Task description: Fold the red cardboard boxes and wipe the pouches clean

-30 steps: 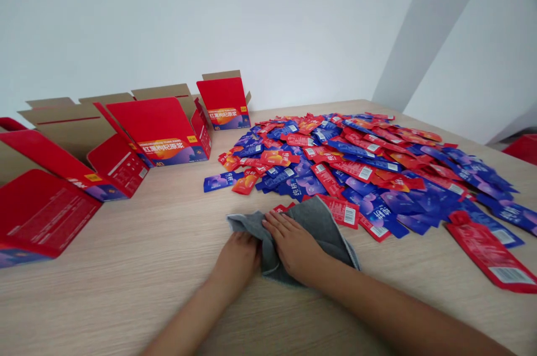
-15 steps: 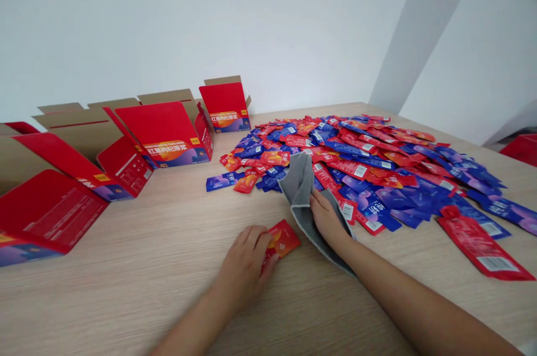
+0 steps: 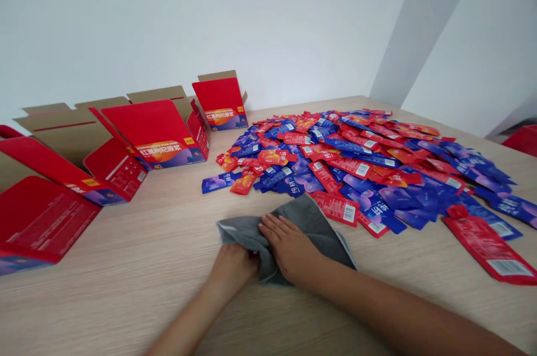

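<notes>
A grey cloth (image 3: 245, 231) with a pale stitched edge is spread on the table in front of me. My right hand (image 3: 291, 247) presses down on top of it, fingers close together and gripping the fabric. The fingers of my left hand (image 3: 235, 264) are tucked beneath the cloth's left part, closed on a red sachet that is almost wholly covered. Just beyond the cloth lies a large heap of red and blue sachets (image 3: 356, 163), the nearest ones close to its far edge.
Several open red cartons, among them a front-facing carton (image 3: 155, 129) and a smaller-looking far carton (image 3: 220, 101), line the table's left and back. A single red sachet (image 3: 489, 244) lies at the right. Behind the pale wooden table (image 3: 138, 255) rises a white wall (image 3: 210, 15).
Half a second ago my right hand held the cloth lifted to the right, baring the red sachet in my left hand. Now the cloth is back down over the sachet and my left fingers.
</notes>
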Tool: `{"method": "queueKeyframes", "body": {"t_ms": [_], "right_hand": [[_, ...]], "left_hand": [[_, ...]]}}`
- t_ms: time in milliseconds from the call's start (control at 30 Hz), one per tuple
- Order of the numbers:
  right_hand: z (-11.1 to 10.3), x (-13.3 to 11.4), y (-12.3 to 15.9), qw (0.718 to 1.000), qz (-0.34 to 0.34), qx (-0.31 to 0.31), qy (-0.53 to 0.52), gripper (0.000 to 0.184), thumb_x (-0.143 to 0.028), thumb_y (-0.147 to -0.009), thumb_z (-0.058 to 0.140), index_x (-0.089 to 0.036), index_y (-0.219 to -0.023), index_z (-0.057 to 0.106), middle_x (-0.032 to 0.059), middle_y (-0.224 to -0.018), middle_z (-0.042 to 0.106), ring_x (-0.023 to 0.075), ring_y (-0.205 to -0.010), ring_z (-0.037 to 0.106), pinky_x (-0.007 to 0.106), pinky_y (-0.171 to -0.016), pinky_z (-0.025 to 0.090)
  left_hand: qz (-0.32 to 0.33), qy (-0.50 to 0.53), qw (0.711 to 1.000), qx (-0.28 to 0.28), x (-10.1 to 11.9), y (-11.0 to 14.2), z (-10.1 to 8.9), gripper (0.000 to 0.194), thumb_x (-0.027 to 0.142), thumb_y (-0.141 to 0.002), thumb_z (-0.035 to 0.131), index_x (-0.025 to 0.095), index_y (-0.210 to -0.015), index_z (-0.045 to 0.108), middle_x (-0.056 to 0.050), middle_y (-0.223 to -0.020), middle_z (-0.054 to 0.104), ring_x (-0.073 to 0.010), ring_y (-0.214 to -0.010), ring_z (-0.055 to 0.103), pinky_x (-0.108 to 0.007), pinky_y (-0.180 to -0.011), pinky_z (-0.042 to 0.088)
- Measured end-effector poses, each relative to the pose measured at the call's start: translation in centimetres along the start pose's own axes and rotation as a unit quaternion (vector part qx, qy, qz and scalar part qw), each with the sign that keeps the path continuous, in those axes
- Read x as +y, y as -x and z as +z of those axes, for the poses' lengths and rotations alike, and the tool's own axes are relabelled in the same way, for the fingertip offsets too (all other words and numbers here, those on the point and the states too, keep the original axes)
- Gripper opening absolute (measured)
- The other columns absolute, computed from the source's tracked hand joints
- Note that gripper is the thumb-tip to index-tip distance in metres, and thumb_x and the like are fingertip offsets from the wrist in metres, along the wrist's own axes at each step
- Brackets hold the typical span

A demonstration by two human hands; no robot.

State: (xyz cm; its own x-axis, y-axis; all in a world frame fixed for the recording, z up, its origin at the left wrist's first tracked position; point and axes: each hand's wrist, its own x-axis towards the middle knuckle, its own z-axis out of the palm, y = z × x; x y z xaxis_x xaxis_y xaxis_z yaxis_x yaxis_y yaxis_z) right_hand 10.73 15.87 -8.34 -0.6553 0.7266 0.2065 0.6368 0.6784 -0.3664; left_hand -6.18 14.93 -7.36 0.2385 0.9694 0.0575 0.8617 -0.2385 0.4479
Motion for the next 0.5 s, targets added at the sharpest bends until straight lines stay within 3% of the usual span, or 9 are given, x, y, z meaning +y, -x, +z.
{"method": "queueKeyframes", "body": {"t_ms": [100,200,300,367,433,500], "right_hand": [[-1.1,2.9,-0.9,0.996,0.079,0.011,0.043,0.049,-0.012,-0.084,0.033,-0.008,-0.132,0.043,0.0132,-0.142,0.038,0.0222,-0.132,0.031,0.045,-0.108,0.022],[-1.9,5.3,-1.3,0.987,0.14,0.038,0.069,0.048,-0.008,-0.082,0.033,-0.006,-0.129,0.046,0.0164,-0.139,0.041,0.0247,-0.131,0.034,0.049,-0.107,0.021],[-2.2,6.6,-1.1,0.982,0.165,0.097,-0.011,0.042,-0.011,-0.085,0.032,-0.007,-0.123,0.052,0.0164,-0.129,0.053,0.0225,-0.121,0.047,0.043,-0.104,0.029],[-2.5,7.0,-0.7,0.962,0.183,0.158,-0.127,0.039,-0.02,-0.089,0.031,-0.013,-0.118,0.056,0.0122,-0.117,0.062,0.021,-0.11,0.056,0.04,-0.099,0.037],[-3.1,7.1,-0.4,0.921,0.193,0.235,-0.245,0.038,-0.028,-0.089,0.031,-0.018,-0.114,0.058,0.0078,-0.11,0.066,0.0208,-0.105,0.058,0.04,-0.095,0.041],[-3.8,6.6,0.0,0.881,0.186,0.305,-0.311,0.038,-0.033,-0.088,0.033,-0.02,-0.112,0.059,0.0062,-0.112,0.065,0.0216,-0.108,0.056,0.041,-0.096,0.041]], "left_hand": [[-0.049,-0.008,0.999,0.001,0.7,-0.1,-0.4,0.019,0.02,-0.07,0.061,0.015,-0.088,0.059,-0.011,-0.094,0.064,-0.0254,-0.094,0.059,-0.038,-0.082,0.046],[-0.067,0.014,0.997,0.022,1.1,0.4,-0.7,0.021,0.028,-0.072,0.06,0.016,-0.087,0.053,-0.009,-0.092,0.062,-0.0246,-0.091,0.059,-0.038,-0.079,0.046],[-0.084,0.053,0.994,0.038,0.8,1.1,-1.0,0.015,0.026,-0.077,0.053,0.017,-0.089,0.049,-0.005,-0.084,0.062,-0.0204,-0.077,0.06,-0.034,-0.07,0.048],[-0.034,0.054,0.995,0.078,0.3,1.5,-1.2,0.012,0.018,-0.078,0.047,0.018,-0.089,0.05,-0.004,-0.083,0.06,-0.0188,-0.077,0.058,-0.033,-0.069,0.048],[0.065,0.022,0.991,0.119,-0.1,1.7,-1.3,0.026,0.005,-0.071,0.042,0.019,-0.09,0.054,-0.006,-0.089,0.059,-0.0195,-0.086,0.056,-0.035,-0.076,0.047],[0.149,-0.012,0.982,0.115,-0.2,1.8,-1.3,0.043,-0.002,-0.063,0.041,0.019,-0.096,0.058,-0.009,-0.099,0.059,-0.0212,-0.097,0.053,-0.039,-0.085,0.046]]}}
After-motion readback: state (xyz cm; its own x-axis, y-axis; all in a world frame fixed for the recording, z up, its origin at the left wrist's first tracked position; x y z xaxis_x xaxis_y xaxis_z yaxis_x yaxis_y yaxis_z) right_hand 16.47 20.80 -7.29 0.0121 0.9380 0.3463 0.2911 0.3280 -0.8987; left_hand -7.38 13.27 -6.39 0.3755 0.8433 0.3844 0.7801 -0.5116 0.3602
